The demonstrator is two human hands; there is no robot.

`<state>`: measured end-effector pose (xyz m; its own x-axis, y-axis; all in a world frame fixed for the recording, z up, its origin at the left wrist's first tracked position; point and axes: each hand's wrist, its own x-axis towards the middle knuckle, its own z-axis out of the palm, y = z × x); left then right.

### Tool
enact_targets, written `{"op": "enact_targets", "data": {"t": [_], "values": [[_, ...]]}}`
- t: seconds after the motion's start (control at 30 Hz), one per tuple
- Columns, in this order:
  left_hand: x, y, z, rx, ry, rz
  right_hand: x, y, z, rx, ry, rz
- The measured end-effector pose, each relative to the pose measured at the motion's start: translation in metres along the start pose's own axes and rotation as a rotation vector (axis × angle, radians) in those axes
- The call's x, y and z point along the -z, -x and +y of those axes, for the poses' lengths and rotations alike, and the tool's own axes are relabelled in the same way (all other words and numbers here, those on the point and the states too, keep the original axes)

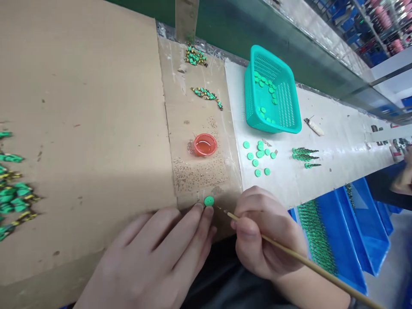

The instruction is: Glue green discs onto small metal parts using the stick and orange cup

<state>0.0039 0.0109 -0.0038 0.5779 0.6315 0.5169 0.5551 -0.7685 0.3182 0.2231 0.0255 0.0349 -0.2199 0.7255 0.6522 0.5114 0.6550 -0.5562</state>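
A green button (209, 201) is at the fingertips of my left hand (161, 253), near the front edge of the table. The fingers are pressed together and bent over the cardboard, touching the button's near side; my thumb is mostly hidden. In a closed pinch, my right hand (267, 231) holds a thin wooden stick (309, 262) with a fine tip, like a slim brush. Its tip points at the button, just to the right of it. Beyond the button stands a small red cup (205, 145) of reddish liquid.
Loose green buttons (260, 153) lie right of the cup, before a teal basket (273, 124) with more inside. Small green-and-yellow pieces lie in a pile (195, 56) and at far left (16, 197). A small white bottle (315, 127) and blue bins (341, 240) are on the right.
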Motion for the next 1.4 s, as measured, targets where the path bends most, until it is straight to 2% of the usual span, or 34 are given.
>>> {"op": "enact_targets", "data": {"t": [0.23, 0.47, 0.7, 1.4], "values": [[-0.001, 0.000, 0.004, 0.029, 0.008, -0.004, -0.008, 0.009, 0.001, -0.036, -0.010, -0.006], [-0.002, 0.001, 0.006, 0.033, -0.020, -0.023, -0.005, 0.009, 0.001, -0.087, -0.026, -0.121], [-0.004, 0.006, 0.008, 0.055, -0.001, -0.025, -0.008, 0.007, 0.004, -0.041, -0.049, -0.071], [-0.005, 0.010, 0.009, 0.073, -0.003, -0.028, -0.003, 0.005, 0.003, -0.066, -0.052, -0.125]]}}
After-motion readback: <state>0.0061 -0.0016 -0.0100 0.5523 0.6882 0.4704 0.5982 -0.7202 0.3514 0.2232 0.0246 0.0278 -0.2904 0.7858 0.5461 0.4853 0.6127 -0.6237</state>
